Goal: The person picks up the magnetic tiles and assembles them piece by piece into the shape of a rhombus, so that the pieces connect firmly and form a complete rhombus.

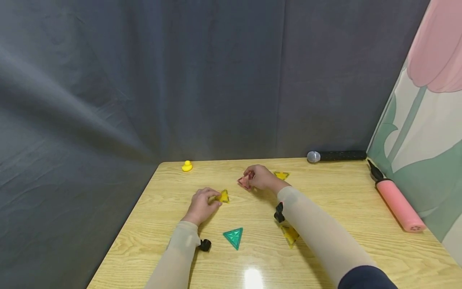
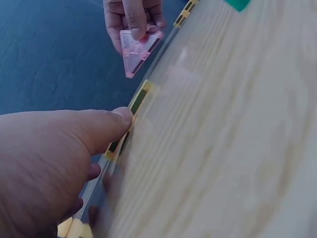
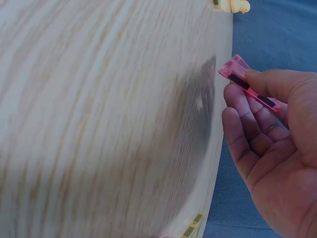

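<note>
1. Pink tile (image 1: pixel 243 182): triangular, translucent, near the centre of the head frame, raised off the table (image 1: pixel 144 224). Dark strips line its edge in the right wrist view.
2. Right hand (image 1: pixel 261 177): centre of the head frame, pinching the pink tile by thumb and fingers. Advisable: a light grip on the flat faces, leaving a full edge exposed.
3. Yellow tile (image 1: pixel 224 196): below and left of the pink tile, near but apart from it. Similar dark strips.
4. Left hand (image 1: pixel 202 204): left of centre, grasping the yellow tile, thumb on its edge; far fingertips partly hidden. Advisable: a firm, quiet hold, fingertips kept off the edge facing the pink tile.
5. Handling note: the strips are probably magnets; if so, a sudden tug or flip is the likely fault, best met by a slow, level approach.
6. Green tile (image 1: pixel 234 237): lower centre, flat, untouched.
7. Spare yellow tiles, two: one (image 1: pixel 281 175) beyond the right wrist; one (image 1: pixel 290 235) at lower right of centre, partly covered by the right forearm. Advisable: keep that sleeve lifted clear.
</note>
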Action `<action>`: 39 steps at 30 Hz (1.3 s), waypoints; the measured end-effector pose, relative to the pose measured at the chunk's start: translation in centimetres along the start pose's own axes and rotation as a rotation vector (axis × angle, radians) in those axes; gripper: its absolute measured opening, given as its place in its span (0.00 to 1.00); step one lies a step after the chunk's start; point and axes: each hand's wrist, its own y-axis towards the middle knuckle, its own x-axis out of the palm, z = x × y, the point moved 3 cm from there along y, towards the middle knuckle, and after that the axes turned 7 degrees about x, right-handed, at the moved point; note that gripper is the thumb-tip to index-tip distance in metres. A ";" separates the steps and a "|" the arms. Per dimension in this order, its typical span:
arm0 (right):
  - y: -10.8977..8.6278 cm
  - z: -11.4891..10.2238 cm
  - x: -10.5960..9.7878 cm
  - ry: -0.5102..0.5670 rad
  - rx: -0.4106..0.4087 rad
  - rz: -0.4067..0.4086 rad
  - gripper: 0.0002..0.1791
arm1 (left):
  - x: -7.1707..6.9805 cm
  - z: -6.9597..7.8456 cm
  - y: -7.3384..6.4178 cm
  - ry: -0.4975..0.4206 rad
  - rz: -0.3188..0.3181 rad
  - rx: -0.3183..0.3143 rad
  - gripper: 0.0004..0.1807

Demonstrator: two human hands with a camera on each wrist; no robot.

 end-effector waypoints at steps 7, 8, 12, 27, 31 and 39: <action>-0.4 0.0 -0.3 0.011 -0.019 0.038 0.14 | 0.4 0.6 0.3 -0.036 -0.038 0.016 0.12; -0.5 0.0 -0.4 0.014 -0.023 0.040 0.14 | 0.4 0.7 0.4 -0.043 -0.043 0.019 0.11; -0.8 -0.2 -0.6 0.020 -0.029 0.048 0.15 | 0.5 1.1 0.5 -0.063 -0.055 0.041 0.11; -1.2 -0.2 -1.4 0.047 -0.025 0.100 0.17 | 1.1 2.3 1.0 -0.051 -0.108 0.069 0.13; -1.4 -0.2 -1.7 0.040 -0.015 0.109 0.11 | 1.2 2.6 1.0 -0.051 -0.106 0.088 0.12; -2.1 0.0 -2.0 0.003 -0.010 0.096 0.06 | 1.3 3.3 1.2 -0.067 -0.118 0.093 0.12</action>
